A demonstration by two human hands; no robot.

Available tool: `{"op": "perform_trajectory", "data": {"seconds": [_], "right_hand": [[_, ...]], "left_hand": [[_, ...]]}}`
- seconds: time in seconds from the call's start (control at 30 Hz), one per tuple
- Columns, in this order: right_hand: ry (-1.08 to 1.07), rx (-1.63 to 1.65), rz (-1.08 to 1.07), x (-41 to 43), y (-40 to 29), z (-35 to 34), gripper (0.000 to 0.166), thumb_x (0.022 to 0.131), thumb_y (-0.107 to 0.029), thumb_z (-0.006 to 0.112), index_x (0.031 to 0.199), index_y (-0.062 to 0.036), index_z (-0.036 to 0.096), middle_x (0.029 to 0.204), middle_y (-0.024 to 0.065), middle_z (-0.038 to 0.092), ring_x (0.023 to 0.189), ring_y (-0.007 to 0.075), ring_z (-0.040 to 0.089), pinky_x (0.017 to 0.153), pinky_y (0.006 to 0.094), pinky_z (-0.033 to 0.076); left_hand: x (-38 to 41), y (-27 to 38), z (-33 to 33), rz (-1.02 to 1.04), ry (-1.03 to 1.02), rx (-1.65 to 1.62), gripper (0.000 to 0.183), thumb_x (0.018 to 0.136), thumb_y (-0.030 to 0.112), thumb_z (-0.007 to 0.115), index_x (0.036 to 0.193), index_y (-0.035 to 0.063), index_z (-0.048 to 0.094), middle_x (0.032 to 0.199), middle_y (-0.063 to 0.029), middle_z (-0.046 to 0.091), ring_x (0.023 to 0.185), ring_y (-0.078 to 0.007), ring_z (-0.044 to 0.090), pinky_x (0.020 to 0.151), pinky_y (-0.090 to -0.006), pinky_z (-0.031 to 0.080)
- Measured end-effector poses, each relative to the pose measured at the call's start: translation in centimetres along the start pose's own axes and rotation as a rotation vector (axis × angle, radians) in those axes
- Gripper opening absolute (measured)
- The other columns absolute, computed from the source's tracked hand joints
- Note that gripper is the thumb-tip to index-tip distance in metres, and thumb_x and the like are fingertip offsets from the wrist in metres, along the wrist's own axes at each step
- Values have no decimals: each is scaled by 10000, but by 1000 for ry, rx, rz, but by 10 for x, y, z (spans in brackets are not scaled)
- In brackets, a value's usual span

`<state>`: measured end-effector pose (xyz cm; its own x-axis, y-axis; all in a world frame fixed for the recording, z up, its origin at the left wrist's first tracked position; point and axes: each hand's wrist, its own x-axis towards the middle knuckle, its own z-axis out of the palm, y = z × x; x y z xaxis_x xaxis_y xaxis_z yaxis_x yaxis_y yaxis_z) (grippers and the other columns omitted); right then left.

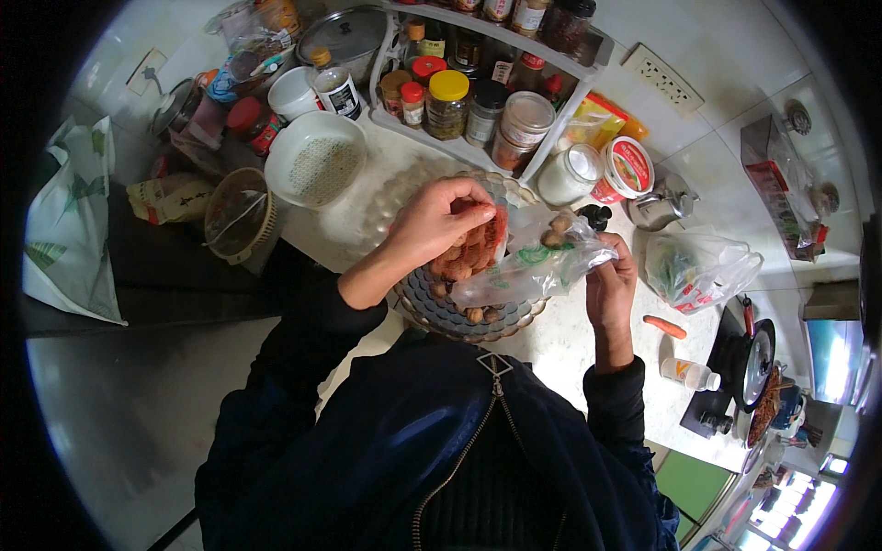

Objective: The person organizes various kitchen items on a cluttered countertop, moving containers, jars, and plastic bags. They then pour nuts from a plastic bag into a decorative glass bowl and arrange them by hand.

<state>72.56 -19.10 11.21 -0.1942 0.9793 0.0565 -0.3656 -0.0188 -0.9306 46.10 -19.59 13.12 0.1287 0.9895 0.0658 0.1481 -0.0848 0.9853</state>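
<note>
My left hand (444, 217) pinches the top of a red mesh bag of brown nuts (468, 253), which look like walnuts. The bag is over a scalloped glass plate (506, 329) on the counter. My right hand (612, 275) grips the edge of a clear plastic bag (524, 265) with green print. A few round brown nuts (553, 237) show in or behind this bag's upper part. Its other end lies over the plate, against the mesh bag. Loose nuts (474, 315) rest on the plate's near side.
A white bowl (315, 160) and a woven basket (240, 215) stand at the left. Behind the plate is a spice rack (448, 146) with jars. At the right are a glass jar (569, 175), a tied plastic bag (699, 268), a carrot (665, 326), a bottle (689, 374) and a lidded pan (758, 365).
</note>
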Motion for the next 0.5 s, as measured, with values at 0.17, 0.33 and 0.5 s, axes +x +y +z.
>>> {"op": "perform_trajectory", "data": {"seconds": [0.17, 0.33, 0.5], "right_hand": [[-19, 60, -1, 2, -4, 7, 176, 828, -14, 492, 998, -7, 539, 906, 42, 591, 809, 110, 544, 753, 235, 415], [-52, 70, 0, 4, -3, 9, 176, 830, -19, 488, 997, -4, 541, 913, 46, 590, 815, 110, 544, 753, 231, 414], [-65, 44, -12, 9, 0, 23, 203, 829, 3, 477, 1023, 8, 535, 918, 49, 590, 826, 105, 539, 756, 226, 416]], "left_hand": [[0, -40, -3, 48, 10, 381, 142, 733, 110, 635, 845, 26, 610, 792, -83, 602, 750, -225, 582, 678, -308, 453], [0, -4, 15, 284, 34, 384, 329, 734, 162, 661, 1015, 14, 575, 1019, -127, 541, 892, -268, 550, 764, -341, 443], [4, -28, 36, 44, -85, -23, 203, 799, 142, 618, 910, -28, 599, 670, -55, 579, 602, -106, 511, 566, -268, 427]]}}
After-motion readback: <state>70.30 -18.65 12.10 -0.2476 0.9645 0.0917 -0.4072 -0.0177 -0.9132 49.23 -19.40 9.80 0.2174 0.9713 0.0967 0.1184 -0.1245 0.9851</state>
